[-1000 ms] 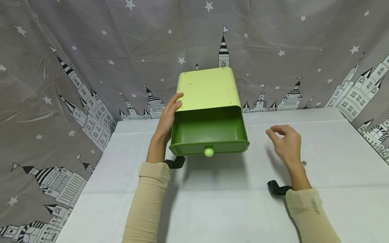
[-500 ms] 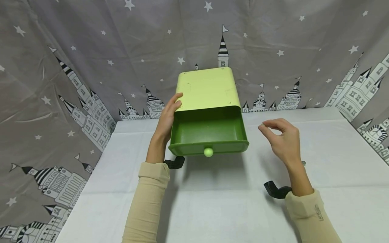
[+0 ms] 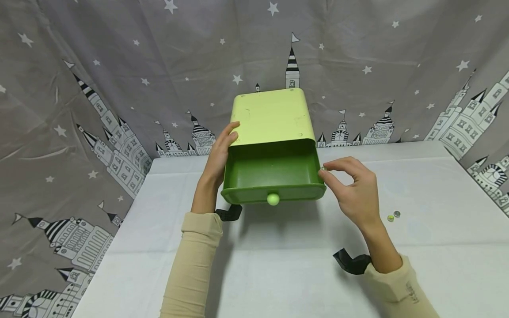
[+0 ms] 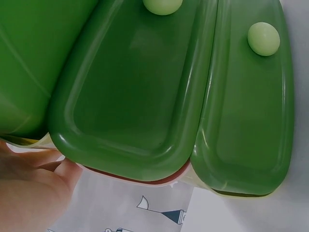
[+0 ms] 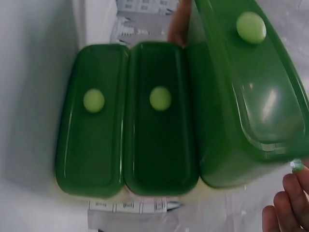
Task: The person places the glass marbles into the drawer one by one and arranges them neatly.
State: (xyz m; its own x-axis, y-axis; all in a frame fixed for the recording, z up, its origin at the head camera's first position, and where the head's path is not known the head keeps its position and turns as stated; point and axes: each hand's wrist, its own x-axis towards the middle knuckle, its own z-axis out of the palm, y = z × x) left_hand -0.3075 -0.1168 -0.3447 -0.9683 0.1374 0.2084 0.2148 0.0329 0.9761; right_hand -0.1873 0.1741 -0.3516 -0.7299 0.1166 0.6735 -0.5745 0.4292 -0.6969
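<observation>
A small plastic drawer cabinet (image 3: 274, 115) with a yellow-green shell stands at the middle of the table, its top green drawer (image 3: 274, 192) pulled out. Nothing shows on the visible floor of that drawer. My left hand (image 3: 216, 161) rests against the cabinet's left side, fingertips over the top edge. Between thumb and index finger my right hand (image 3: 355, 190) pinches a small shiny marble (image 5: 296, 165), just outside the drawer's right front corner. A yellow-green marble (image 3: 391, 218) and a greyish marble (image 3: 397, 213) lie on the table right of that hand.
Below the open drawer are a middle drawer (image 5: 161, 140) and a bottom drawer (image 5: 91, 145), both pushed in, with round light-green knobs. A white cloth (image 3: 278, 274) covers the table. A grey castle-print curtain (image 3: 358, 53) hangs close behind the cabinet.
My right hand has moved left, up to the drawer's right edge, with the marble between its fingertips. The yellow-green marble on the table has come into sight. My left hand and the cabinet stay put.
</observation>
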